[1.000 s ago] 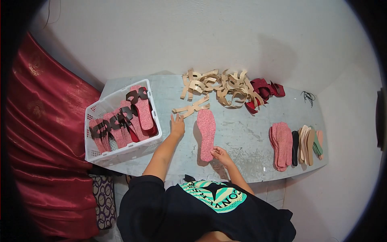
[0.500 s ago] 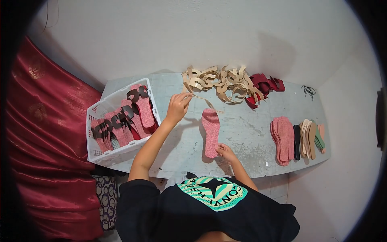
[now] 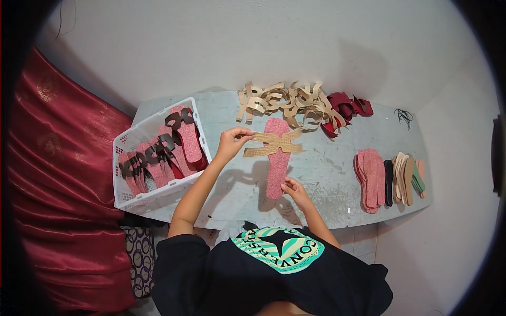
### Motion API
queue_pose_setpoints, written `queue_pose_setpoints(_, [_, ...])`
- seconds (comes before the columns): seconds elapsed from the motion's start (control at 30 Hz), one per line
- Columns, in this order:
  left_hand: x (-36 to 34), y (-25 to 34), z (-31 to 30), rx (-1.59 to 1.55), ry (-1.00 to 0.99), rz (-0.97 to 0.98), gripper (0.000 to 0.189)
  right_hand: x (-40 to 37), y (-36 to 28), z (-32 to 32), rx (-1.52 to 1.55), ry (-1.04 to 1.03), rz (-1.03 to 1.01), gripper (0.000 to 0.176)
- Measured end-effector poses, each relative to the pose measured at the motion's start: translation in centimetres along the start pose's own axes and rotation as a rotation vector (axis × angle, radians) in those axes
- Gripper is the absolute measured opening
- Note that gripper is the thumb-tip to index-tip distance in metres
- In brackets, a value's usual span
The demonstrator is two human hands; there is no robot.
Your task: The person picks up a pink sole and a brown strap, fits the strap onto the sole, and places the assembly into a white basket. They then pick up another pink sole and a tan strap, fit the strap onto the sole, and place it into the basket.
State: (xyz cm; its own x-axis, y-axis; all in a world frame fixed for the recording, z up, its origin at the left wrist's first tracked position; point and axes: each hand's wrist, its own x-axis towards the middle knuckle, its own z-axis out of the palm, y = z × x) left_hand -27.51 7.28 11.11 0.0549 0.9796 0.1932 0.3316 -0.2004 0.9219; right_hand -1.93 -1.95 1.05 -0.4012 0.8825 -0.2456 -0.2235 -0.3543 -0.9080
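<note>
My left hand (image 3: 235,142) pinches one end of a tan, woven-textured sandal strap (image 3: 287,142), which has an H-like shape. The strap overlaps the upper part of a pink speckled insole (image 3: 277,176), its arms reaching past both edges. My right hand (image 3: 296,193) grips the insole's narrow lower end between thumb and fingers. Behind the insole's top lies a heap of tan straps (image 3: 303,102), with dark red straps (image 3: 345,110) to its right.
At the left a white plastic basket (image 3: 153,199) holds pink insoles with dark brown straps. On the right of the table (image 3: 321,179) lie stacked pink insoles (image 3: 371,179), then black, beige and green ones. Black cords (image 3: 404,118) lie near the back right corner.
The tan strap has turned from edge-on to flat and come across the insole. The insole has moved up and away from me, with my left hand slightly lower.
</note>
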Motion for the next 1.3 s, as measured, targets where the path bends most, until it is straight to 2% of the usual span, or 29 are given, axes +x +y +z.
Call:
queue_pose_setpoints(0.07, [0.0, -1.7, -0.1, -0.012, 0.017, -0.065, 0.011, -0.5, -0.3, 0.3, 0.007, -0.020, 0.000, 0.027])
queue_pose_setpoints(0.13, [-0.3, -2.5, -0.1, -0.170, 0.034, -0.102, 0.012, -0.9, -0.1, 0.3, -0.009, -0.027, 0.016, 0.029])
queue_pose_setpoints(0.37, [-0.2, -3.6, -1.1, -0.180, 0.042, -0.107, 0.013, -1.3, 0.5, 0.6, -0.032, -0.049, 0.063, 0.033])
queue_pose_setpoints(1.3, [-0.4, -4.3, -2.5, -0.197, -0.005, -0.235, 0.018, -1.3, 0.1, 1.6, 0.010, -0.074, 0.012, 0.030])
